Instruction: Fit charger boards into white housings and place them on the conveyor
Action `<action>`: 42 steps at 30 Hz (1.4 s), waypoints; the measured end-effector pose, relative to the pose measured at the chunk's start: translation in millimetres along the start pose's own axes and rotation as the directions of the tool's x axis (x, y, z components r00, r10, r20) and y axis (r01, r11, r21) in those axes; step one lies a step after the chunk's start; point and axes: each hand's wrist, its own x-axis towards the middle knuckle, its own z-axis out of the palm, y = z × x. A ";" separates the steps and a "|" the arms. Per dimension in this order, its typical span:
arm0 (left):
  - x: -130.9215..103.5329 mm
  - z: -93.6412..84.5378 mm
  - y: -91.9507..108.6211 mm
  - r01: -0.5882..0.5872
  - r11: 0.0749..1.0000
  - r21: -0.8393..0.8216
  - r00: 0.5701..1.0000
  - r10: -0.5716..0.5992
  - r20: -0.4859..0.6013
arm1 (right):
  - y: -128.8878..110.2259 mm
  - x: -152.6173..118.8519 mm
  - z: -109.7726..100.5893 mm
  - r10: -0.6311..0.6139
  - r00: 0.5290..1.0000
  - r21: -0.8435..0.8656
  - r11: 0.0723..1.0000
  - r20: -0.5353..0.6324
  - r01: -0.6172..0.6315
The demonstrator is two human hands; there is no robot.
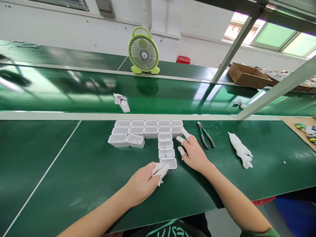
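Small open-topped white plastic boxes [143,132] stand in rows on the green worktop, with a single column of them running toward me. My left hand [145,179] has its fingers drawn together at the near left corner of the closest box [169,163] in that column. Loose white covers wrap its fingertips and partly hide the grip. To the right of the column, my right hand [194,151] has its fingers spread, with white finger covers on the tips. Its forefinger reaches the right-end box [176,132] of the second row; it holds nothing.
Green-handled pliers [206,135] and a white glove [240,149] lie to the right. Behind a pale rail [74,116], a white box with small parts [122,102] sits on the green belt. A slanted metal post [274,89] crosses the right side. A green fan [144,54] stands behind.
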 end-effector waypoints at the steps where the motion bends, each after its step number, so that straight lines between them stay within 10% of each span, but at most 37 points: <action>1: 1.0 0.9 0.2 0.015 1.000 0.013 1.000 -0.014 -0.024 | 0.2 0.1 0.1 0.002 1.000 0.002 1.000 0.009 -0.002; 15: 7.2 -18.7 -52.9 0.491 0.699 0.519 0.866 -0.454 -0.208 | 0.6 -1.3 0.4 0.004 1.000 0.002 1.000 0.025 -0.004; 35: 18.3 -38.1 -39.6 0.023 0.959 0.281 1.000 -0.023 -0.005 | 1.9 -0.6 0.4 -0.005 1.000 -0.039 0.999 0.007 0.005; 42: 18.4 -34.6 -41.2 0.184 0.938 0.294 0.981 -0.193 0.004 | 4.7 -2.2 2.2 0.003 1.000 0.030 1.000 -0.008 -0.003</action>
